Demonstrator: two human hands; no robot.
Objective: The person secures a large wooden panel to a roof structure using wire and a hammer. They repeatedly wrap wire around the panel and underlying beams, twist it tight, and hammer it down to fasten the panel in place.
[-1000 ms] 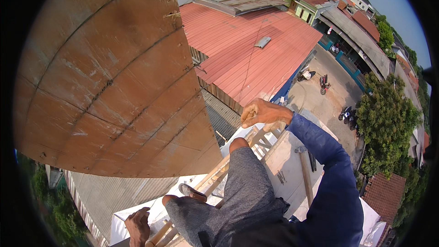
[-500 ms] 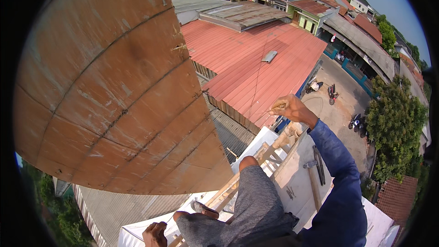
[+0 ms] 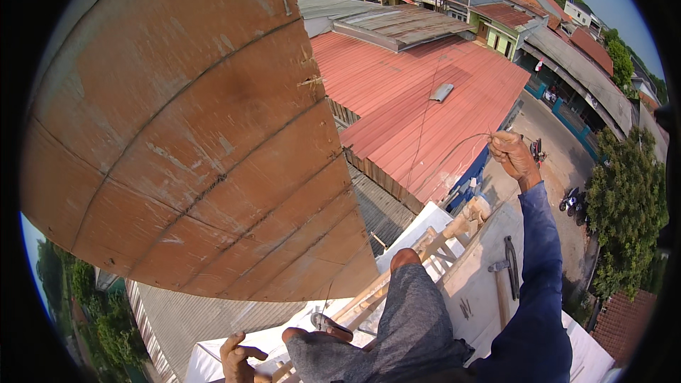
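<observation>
My right hand (image 3: 512,156) is raised out to the right in a blue sleeve, closed on the end of a thin wire (image 3: 454,152) that arcs left toward a big brown plank panel (image 3: 191,135). At the bottom edge my left hand (image 3: 237,358) curls around a rail of a wooden ladder (image 3: 433,245). My knee in grey trousers (image 3: 411,312) is bent over the ladder and a foot rests on a rung.
A hammer (image 3: 500,291), pliers (image 3: 512,255) and a few nails (image 3: 464,307) lie on a white ledge (image 3: 475,269) beside the ladder. Far below are a red metal roof (image 3: 425,99), a street with parked motorbikes (image 3: 571,198) and a tree (image 3: 628,213).
My right hand has left the ladder's top and risen up and to the right, drawing the wire out. The left hand stays low on the ladder.
</observation>
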